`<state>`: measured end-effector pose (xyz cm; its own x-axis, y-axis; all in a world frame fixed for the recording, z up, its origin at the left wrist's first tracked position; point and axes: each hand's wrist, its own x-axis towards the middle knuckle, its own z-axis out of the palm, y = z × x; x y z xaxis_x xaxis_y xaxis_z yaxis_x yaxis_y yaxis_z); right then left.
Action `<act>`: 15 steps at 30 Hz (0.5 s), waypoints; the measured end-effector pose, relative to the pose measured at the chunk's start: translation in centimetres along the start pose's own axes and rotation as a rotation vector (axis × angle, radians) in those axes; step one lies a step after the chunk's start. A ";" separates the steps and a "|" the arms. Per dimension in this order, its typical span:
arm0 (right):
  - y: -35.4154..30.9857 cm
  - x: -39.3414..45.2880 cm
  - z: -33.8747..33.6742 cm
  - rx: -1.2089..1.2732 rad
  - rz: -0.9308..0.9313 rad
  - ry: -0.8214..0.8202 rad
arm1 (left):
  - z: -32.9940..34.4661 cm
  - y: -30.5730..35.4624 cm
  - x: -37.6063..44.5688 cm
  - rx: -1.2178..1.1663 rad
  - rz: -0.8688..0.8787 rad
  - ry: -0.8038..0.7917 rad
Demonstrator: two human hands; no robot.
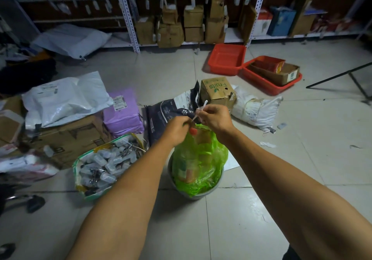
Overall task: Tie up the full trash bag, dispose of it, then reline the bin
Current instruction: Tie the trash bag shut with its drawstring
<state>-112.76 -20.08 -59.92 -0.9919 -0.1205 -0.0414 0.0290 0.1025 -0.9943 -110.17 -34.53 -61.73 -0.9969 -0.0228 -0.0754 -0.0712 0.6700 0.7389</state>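
Fingers (pixel 182 123) pinch drawstring (pixel 198 112) slanting up-right above upright bag (pixel 199 159).

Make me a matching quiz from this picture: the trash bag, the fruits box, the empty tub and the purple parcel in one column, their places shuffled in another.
1 green trash bag
2 fruits box
3 empty red tub
4 purple parcel

A on a cardboard box, left
B in the bin, gathered by both hands
C by the shelving
D beside a white sack

Pairs: 1-B, 2-D, 3-C, 4-A
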 end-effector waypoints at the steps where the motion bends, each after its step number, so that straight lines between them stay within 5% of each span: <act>1: -0.2 0.0 -0.1 0.037 0.011 0.013 | -0.1 -0.2 0.1 -0.014 0.010 0.019; 7: -0.8 0.2 -1.0 0.037 0.112 -0.004 | -0.1 -0.5 0.6 -0.245 -0.079 0.154; 15: -1.5 0.0 -0.6 -0.032 0.092 -0.033 | 0.5 -0.8 1.6 -0.166 -0.154 0.129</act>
<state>-112.88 -19.63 -58.34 -0.9805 -0.1416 -0.1365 0.1157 0.1461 -0.9825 -111.64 -34.72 -62.80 -0.9692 -0.2168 -0.1169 -0.2160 0.5205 0.8261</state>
